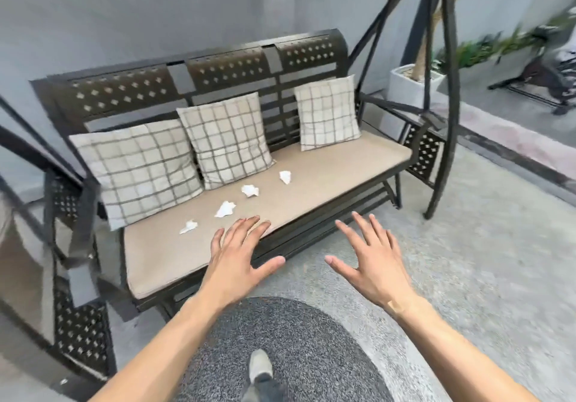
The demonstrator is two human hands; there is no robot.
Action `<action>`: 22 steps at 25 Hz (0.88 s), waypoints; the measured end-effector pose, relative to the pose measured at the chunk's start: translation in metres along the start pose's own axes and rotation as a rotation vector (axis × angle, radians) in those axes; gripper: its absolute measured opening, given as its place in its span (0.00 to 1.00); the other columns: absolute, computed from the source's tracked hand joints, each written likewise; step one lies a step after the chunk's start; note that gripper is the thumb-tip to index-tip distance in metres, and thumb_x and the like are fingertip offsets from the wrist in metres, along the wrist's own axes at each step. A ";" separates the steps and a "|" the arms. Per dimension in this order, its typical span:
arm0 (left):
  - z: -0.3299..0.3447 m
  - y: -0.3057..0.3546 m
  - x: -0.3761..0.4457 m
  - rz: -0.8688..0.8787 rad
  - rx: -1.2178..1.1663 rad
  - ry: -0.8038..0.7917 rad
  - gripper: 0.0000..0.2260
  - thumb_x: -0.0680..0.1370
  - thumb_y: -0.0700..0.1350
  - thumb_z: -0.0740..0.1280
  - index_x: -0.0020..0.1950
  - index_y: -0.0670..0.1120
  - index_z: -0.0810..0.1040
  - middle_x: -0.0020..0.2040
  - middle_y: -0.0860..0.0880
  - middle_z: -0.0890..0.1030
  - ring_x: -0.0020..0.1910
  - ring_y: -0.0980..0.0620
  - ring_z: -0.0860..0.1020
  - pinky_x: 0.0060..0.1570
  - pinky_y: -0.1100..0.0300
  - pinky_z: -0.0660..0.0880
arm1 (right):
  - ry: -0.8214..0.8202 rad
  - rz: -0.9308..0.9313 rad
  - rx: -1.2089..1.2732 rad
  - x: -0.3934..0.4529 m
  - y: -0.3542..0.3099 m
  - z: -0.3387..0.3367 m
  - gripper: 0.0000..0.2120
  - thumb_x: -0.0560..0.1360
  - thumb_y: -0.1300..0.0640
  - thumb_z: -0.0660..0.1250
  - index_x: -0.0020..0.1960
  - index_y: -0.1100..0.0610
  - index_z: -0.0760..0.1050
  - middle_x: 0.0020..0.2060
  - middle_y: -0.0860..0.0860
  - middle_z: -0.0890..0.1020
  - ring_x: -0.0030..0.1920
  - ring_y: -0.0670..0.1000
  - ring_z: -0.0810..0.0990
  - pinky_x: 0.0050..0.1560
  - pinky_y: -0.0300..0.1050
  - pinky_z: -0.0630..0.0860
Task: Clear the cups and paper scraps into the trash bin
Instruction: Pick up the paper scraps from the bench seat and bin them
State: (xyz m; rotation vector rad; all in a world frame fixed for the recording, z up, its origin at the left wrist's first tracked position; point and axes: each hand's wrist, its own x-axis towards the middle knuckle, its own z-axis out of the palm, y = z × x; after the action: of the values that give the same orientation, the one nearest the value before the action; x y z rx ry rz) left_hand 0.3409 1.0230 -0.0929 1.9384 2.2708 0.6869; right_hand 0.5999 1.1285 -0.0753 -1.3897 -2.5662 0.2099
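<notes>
Several crumpled white paper scraps lie in a diagonal row on the beige seat cushion (343,168) of a black metal swing bench: one scrap (189,226) nearest me at the left, another scrap (225,208), a third scrap (250,190), and the farthest scrap (285,177). My left hand (238,259) hovers over the cushion's front edge, fingers spread, holding nothing, just right of the nearest scraps. My right hand (372,261) is held out over the floor in front of the bench, also spread and holding nothing. No cups or trash bin are in view.
Three checked pillows (224,139) lean on the bench back. The swing's black frame legs (448,90) stand at the right, and a side panel (78,323) at the left. A round grey rug (311,355) lies under my foot. A white planter (408,83) stands behind.
</notes>
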 end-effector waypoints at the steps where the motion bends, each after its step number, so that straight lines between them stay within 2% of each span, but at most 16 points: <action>1: -0.002 -0.015 0.007 -0.040 0.000 0.024 0.35 0.71 0.76 0.51 0.74 0.61 0.60 0.76 0.56 0.62 0.77 0.54 0.55 0.75 0.46 0.45 | -0.011 -0.045 0.006 0.024 -0.010 0.005 0.37 0.70 0.24 0.46 0.75 0.38 0.54 0.78 0.47 0.53 0.77 0.52 0.45 0.74 0.61 0.51; 4: -0.009 -0.058 0.032 -0.133 0.005 0.067 0.35 0.72 0.75 0.52 0.75 0.60 0.59 0.76 0.56 0.62 0.76 0.55 0.54 0.74 0.46 0.46 | -0.025 -0.151 0.012 0.093 -0.040 0.020 0.36 0.70 0.24 0.47 0.74 0.39 0.55 0.77 0.46 0.54 0.77 0.53 0.47 0.73 0.61 0.52; 11: -0.023 -0.148 0.095 -0.273 0.014 0.105 0.35 0.72 0.73 0.54 0.75 0.58 0.60 0.75 0.56 0.63 0.76 0.54 0.55 0.74 0.46 0.48 | -0.083 -0.279 0.037 0.217 -0.091 0.049 0.37 0.71 0.25 0.47 0.75 0.39 0.52 0.78 0.46 0.51 0.77 0.51 0.46 0.74 0.59 0.50; 22: 0.001 -0.201 0.193 -0.441 0.067 0.119 0.35 0.71 0.73 0.53 0.74 0.57 0.63 0.73 0.54 0.65 0.75 0.52 0.58 0.73 0.45 0.50 | -0.162 -0.363 0.104 0.362 -0.069 0.102 0.34 0.72 0.27 0.50 0.74 0.39 0.55 0.77 0.47 0.56 0.76 0.53 0.52 0.73 0.56 0.56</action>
State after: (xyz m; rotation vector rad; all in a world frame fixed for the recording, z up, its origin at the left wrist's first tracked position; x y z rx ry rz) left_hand 0.1186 1.1872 -0.1267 1.3682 2.6914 0.6889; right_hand 0.3261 1.3919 -0.1144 -0.8825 -2.8354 0.4011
